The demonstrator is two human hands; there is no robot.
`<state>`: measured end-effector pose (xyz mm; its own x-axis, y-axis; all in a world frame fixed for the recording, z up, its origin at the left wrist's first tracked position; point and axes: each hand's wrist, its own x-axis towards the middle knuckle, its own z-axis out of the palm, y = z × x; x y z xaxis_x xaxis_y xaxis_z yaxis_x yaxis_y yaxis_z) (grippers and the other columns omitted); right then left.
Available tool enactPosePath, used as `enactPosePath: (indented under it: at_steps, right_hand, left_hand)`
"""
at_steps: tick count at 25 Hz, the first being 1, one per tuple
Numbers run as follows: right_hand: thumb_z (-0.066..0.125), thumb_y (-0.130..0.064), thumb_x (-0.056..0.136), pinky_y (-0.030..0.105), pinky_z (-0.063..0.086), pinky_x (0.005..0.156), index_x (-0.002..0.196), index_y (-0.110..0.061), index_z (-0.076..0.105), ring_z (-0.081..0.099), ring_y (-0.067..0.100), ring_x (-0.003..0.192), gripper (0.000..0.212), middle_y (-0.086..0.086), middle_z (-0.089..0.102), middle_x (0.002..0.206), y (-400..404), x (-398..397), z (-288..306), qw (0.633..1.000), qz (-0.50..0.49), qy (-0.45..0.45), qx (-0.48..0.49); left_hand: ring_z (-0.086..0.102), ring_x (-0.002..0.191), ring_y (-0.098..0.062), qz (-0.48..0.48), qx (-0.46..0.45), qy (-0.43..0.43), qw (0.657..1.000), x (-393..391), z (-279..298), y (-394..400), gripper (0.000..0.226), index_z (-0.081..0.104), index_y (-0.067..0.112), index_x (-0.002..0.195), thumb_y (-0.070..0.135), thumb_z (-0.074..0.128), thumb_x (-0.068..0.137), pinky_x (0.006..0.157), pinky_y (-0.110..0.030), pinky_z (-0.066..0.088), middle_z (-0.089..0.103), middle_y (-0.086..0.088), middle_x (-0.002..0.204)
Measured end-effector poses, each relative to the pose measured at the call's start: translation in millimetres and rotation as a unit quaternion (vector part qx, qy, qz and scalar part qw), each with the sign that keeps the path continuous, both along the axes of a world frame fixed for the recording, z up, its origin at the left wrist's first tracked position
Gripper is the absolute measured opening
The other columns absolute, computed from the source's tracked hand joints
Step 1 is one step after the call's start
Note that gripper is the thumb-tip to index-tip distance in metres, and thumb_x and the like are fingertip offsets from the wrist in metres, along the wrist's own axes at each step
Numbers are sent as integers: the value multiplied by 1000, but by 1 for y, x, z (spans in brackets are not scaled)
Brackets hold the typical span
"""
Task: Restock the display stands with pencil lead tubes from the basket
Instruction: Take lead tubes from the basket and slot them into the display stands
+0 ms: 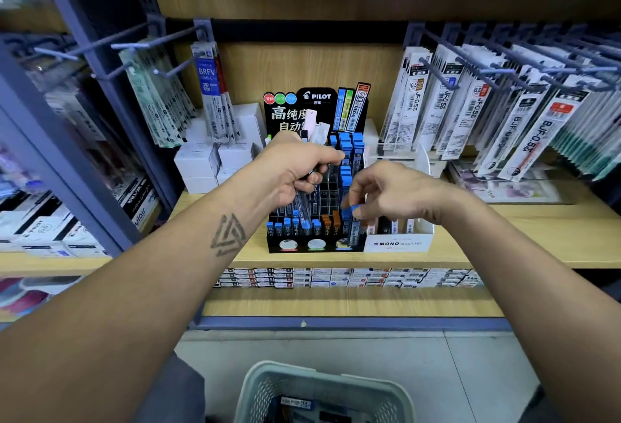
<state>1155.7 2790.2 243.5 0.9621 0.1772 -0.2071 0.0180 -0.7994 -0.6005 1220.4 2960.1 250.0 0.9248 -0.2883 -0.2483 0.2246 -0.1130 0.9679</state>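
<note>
Basket (322, 385), cropped below; left hand (295, 174) grips tubes (302, 202), right hand (386, 197) pinches seemingly one blue-capped tube (353, 221).

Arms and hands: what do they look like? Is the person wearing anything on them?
Both arms are bare, with no sleeves, gloves or watch showing. The left forearm bears a dark tattoo of interlocking triangles. The right forearm shows no markings.

We reach both arms forward; our left hand (295, 170) curls tight in a fist-like grip, while our right hand (386, 194) pinches with fingertips, palm down.
</note>
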Motion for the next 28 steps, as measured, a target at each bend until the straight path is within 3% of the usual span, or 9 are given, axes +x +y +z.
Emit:
enactPosePath:
  at_steps: [3, 6, 10, 14, 16, 19, 21, 24, 28]
  right_hand:
    - [74, -5, 87, 19, 46, 52, 85, -12, 67, 60, 3, 49, 10, -8, 66, 56, 0, -1, -3, 996, -53, -62, 35]
    - [72, -6, 88, 25, 55, 62, 84, -17, 62, 70, 11, 61, 15, 1, 72, 64, 2, -3, -13, 995, -55, -78, -12]
    - [71, -13, 89, 14, 41, 57, 89, -19, 64, 65, 12, 74, 10, -10, 64, 71, 5, -2, -20, 991, -43, -106, -75]
    - [71, -15, 88, 6, 32, 51, 89, -21, 62, 55, 2, 68, 10, -14, 58, 71, 8, -1, -23, 988, -36, -116, -94]
    - [72, -12, 86, 11, 39, 54, 85, -18, 64, 59, 7, 67, 11, -9, 62, 70, 7, -3, -16, 992, -30, -105, -70]
    - [76, -5, 84, 26, 54, 63, 86, -9, 68, 65, 14, 68, 9, 6, 70, 78, -6, -7, 9, 988, -63, -111, 87]
    - [76, -3, 84, 34, 56, 65, 89, -3, 67, 67, 20, 69, 10, 12, 70, 78, -17, -3, 20, 968, -104, -160, 162]
    - [75, 0, 85, 45, 62, 72, 87, -4, 67, 71, 32, 70, 10, 13, 70, 75, -17, 10, 16, 963, -124, -187, 150]
    - [76, -9, 86, 44, 60, 79, 82, -18, 66, 70, 24, 78, 13, 3, 69, 78, -15, 25, 1, 967, -134, -212, 36]
  left_hand:
    - [34, 38, -10, 0, -1, -1, 1000, 0, 0, 3, 25, 57, 2, 70, 4, 77, 84, 33, -15, 18, 48, -6, 55]
    - [33, 38, -10, -3, 0, -2, 1000, 0, 0, 4, 24, 57, 2, 71, 4, 77, 84, 32, -15, 18, 48, -5, 54]
    - [34, 39, -10, -4, 1, -7, 1000, -1, 0, 4, 22, 58, 1, 73, 5, 77, 84, 32, -15, 18, 48, -5, 55]
    - [34, 39, -10, -7, 6, -9, 1000, -2, 0, 2, 20, 59, 0, 76, 5, 77, 84, 32, -16, 18, 49, -5, 55]
    - [34, 38, -10, -9, 3, -7, 1000, -2, -1, 3, 19, 60, -1, 78, 5, 77, 84, 32, -15, 18, 49, -5, 55]
    - [34, 38, -10, -1, -7, -6, 1000, 2, 0, 6, 21, 59, 0, 76, 5, 77, 84, 32, -15, 18, 48, -6, 56]
    - [34, 38, -9, 2, -9, -5, 1000, 4, 0, 8, 21, 59, 1, 75, 6, 77, 84, 32, -14, 18, 48, -6, 57]
    - [34, 38, -9, 1, -4, -3, 1000, 6, -1, 9, 23, 58, 2, 72, 6, 78, 84, 32, -14, 18, 48, -6, 57]
    - [34, 39, -10, 0, 1, 0, 1000, 7, -4, 6, 24, 58, 3, 70, 6, 79, 83, 31, -15, 19, 49, -5, 57]
